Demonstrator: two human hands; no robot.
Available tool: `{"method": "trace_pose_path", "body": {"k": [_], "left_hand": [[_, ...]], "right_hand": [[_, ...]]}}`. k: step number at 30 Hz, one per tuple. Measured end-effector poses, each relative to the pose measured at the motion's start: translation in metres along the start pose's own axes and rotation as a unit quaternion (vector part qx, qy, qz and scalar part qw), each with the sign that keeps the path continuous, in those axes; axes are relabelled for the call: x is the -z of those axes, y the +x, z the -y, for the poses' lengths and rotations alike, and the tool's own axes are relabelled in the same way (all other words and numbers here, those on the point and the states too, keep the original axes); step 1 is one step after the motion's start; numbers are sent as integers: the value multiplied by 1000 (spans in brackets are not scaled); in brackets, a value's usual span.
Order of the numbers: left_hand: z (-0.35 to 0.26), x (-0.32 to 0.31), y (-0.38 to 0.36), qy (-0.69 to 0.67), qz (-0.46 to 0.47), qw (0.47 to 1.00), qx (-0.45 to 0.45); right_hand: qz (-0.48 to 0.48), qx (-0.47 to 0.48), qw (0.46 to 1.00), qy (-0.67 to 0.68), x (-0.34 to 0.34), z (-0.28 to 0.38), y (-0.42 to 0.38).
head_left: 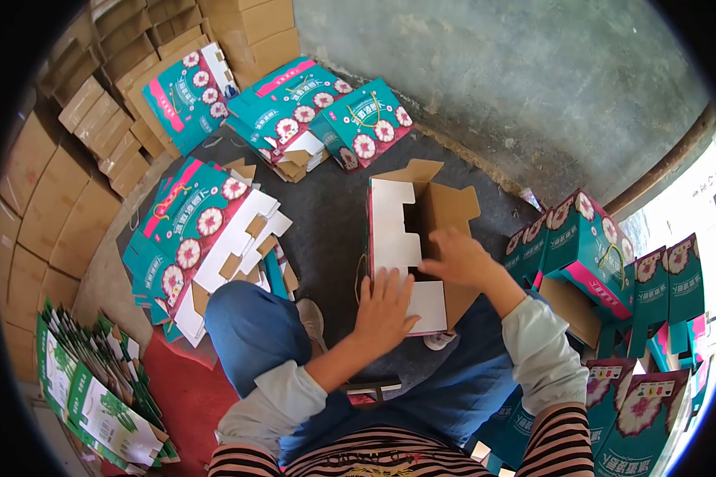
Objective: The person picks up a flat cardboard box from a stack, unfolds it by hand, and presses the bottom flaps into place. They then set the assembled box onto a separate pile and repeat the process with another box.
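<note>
A carton (395, 226) stands between my knees, its brown inside and white flaps facing up. My left hand (383, 310) lies flat on the white flap along its near left side, fingers spread. Over the carton's opening is my right hand (460, 258), its fingers pointing left and apart, the thumb near the notch in the white flaps. Brown flaps (453, 205) stick up at the far and right sides. A thin cord handle shows at the carton's left edge, partly hidden by my left hand.
Flattened teal cartons (191, 230) lie stacked at my left, and more teal cartons (290, 103) lie ahead. Set-up teal boxes (585, 246) crowd my right. Green-and-white cartons (95, 397) lean at the lower left. Brown boxes (56, 207) line the left wall; a grey wall (485, 71) rises ahead.
</note>
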State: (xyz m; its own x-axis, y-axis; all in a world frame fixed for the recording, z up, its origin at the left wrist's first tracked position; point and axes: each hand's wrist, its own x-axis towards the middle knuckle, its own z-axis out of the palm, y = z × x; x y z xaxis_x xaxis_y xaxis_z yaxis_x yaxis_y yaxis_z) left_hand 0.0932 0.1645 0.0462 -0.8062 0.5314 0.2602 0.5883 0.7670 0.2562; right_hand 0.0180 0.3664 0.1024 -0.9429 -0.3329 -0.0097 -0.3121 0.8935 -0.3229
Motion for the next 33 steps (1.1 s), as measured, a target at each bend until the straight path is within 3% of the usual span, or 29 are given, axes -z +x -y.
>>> {"method": "trace_pose_path", "body": {"k": [1,3,5,6,9,13,16,19,22,25,28,33], "left_hand": [[-5,-2,-1,0,-10,1000,-19],[-13,-9,-6,36,-23,993,-113],[-24,-19,-12,15,-7,986,-167],[-30,-23,-12,-19,4,989,-143],[-51,-18,-9,-127,5,990,-57],[-79,-20,6,-98,21,995,28],[-87,-32,13,-84,17,995,50],[-85,-44,16,-78,-7,996,50],[-76,-47,7,-69,-27,996,42],[-59,-44,-2,-62,-16,998,12],[-32,-32,-13,-59,14,997,-41],[27,-8,-14,-56,43,994,-88]], "right_hand": [[-73,29,997,4,-6,-10,18],[-104,-94,989,39,4,-19,42],[-192,-66,979,-17,-3,-41,71],[-234,-52,970,-45,-7,-50,83],[-151,-114,982,-12,-7,-56,99],[-237,-161,957,40,-10,-68,115],[-221,-136,963,69,-2,-78,111],[-61,-131,988,61,12,-79,105],[-51,-58,996,-37,9,-82,97],[-33,-52,992,-115,11,-81,87],[51,-59,984,-162,27,-78,67],[139,-115,968,-177,32,-72,50]]}}
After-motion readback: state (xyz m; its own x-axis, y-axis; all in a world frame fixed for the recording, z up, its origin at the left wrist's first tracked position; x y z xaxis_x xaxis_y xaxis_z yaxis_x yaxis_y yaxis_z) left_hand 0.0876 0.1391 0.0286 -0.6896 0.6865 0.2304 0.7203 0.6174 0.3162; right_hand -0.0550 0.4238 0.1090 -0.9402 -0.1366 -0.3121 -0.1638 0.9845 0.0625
